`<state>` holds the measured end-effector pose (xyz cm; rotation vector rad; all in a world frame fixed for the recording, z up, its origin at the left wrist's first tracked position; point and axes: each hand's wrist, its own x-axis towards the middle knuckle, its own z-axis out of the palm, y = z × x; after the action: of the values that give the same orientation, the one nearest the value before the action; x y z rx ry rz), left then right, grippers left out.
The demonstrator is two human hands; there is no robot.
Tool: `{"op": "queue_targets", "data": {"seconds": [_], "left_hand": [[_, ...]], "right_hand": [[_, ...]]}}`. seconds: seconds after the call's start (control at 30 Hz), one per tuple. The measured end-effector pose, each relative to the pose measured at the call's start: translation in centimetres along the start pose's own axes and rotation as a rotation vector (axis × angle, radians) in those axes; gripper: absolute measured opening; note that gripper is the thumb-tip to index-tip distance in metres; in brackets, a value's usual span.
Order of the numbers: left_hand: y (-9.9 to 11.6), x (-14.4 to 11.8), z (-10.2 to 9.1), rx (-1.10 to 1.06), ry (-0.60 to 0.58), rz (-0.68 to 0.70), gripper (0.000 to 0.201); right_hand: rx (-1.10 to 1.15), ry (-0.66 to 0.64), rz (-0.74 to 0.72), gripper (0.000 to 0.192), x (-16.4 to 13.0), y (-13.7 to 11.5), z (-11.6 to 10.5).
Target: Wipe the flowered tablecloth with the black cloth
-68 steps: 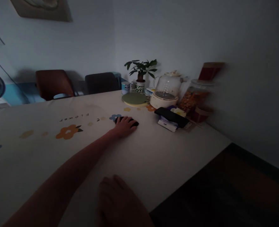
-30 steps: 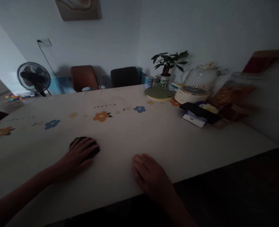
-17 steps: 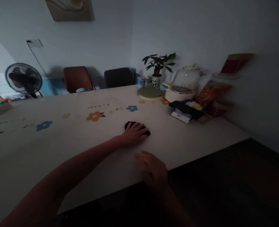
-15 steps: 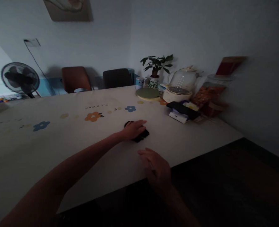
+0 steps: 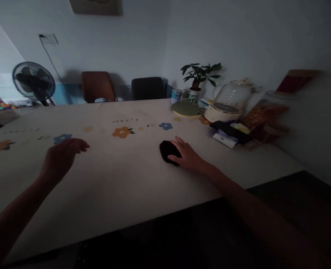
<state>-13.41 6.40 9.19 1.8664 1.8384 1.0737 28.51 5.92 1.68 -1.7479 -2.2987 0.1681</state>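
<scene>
A small black item (image 5: 167, 151), flat and rounded like folded cloth, lies on the white tablecloth near the table's middle right. At its right edge is my right hand (image 5: 189, 156), thumb and fingers spread and touching it; part of the item is hidden under them. My left hand (image 5: 63, 156) is over the left part of the table, near a printed blue flower. Its fingers are loosely bent, with nothing visible in them.
Toward the right wall stand a glass kettle (image 5: 228, 98), a potted plant (image 5: 194, 84), a cup (image 5: 176, 96), a round green mat (image 5: 186, 109), a snack jar (image 5: 266, 112) and a black flat object (image 5: 229, 130) on a small pile. Chairs (image 5: 98, 86) and a fan (image 5: 34, 82) are beyond.
My left hand has come off the black item and moved left. My right hand has moved from the table's front edge up to the item. The view has shifted slightly left.
</scene>
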Motion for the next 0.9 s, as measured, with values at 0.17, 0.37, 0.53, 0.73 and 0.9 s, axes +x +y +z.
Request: {"op": "queue_targets", "data": {"seconds": [0.17,0.37,0.53,0.73,0.9], "left_hand": [[-4.1,0.6,-2.2,-0.105,0.274,-0.158,0.022],[-5.4,0.8,-2.1,-0.046,0.364,-0.151,0.025],[-5.2,0.6,-1.9,0.038,0.292,-0.115,0.027],[-6.5,1.1,-2.4,0.105,0.325,-0.157,0.031],[-6.9,1.3,-2.7,0.149,0.303,-0.222,0.033]], "right_hand": [[-0.013,-0.140,-0.046,0.065,2.6,-2.5,0.9],[-0.053,-0.233,-0.155,0.086,2.4,-9.5,2.2],[0.001,-0.282,-0.354,0.092,4.4,-18.6,4.2],[0.043,-0.051,-0.690,0.053,6.5,-30.4,7.7],[0.037,0.035,-0.754,0.039,6.8,-33.2,9.3]]}}
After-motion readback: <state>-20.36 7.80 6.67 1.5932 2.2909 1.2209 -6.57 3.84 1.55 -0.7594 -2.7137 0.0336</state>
